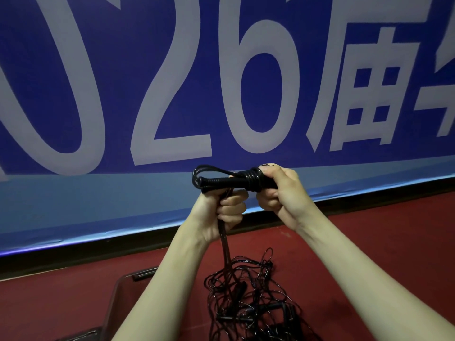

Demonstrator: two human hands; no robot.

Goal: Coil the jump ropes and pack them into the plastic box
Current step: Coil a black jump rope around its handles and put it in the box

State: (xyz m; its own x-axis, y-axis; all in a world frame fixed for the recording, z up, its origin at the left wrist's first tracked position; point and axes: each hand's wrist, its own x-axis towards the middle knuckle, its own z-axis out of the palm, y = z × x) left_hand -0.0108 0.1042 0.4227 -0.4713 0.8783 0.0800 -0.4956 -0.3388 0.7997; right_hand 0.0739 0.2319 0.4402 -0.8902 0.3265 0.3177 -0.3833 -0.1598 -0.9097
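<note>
Centre of the frame, both hands up at chest height and working one jump rope (229, 182). The right hand (278, 193) has its grip closed around the far end of the black handles, thumb on top, pinning the handles together so they make a firm core to wind on. You can see the tight turns of cord (252, 179) already stacked around them just left of that thumb, with a small loop standing out past the ribbed handle end toward the upper left.

The left hand (229, 210) sits just below, grip closed in a loose fist around the trailing cord (224, 242), which runs straight down out of the fist. That looks like a feeding hold: it seems to keep the cord taut so each turn lands snug against the last instead of slipping off.

Follow that cord down and it drops into a tangled heap of ropes (248, 291) on the red floor (381, 242), lower centre, several loose handles buried in it. So plenty is left to sort, by my reading; the task is in its early or middle stretch.

Lower left, partly hidden behind the left forearm, is the rim of the plastic box (118, 286), right beside the heap, handy for dropping the bundle in. What it holds I cannot tell. A dark stick-like piece lies at its upper edge, possibly a handle.

Behind it all, a blue banner (221, 70) fills the top.
</note>
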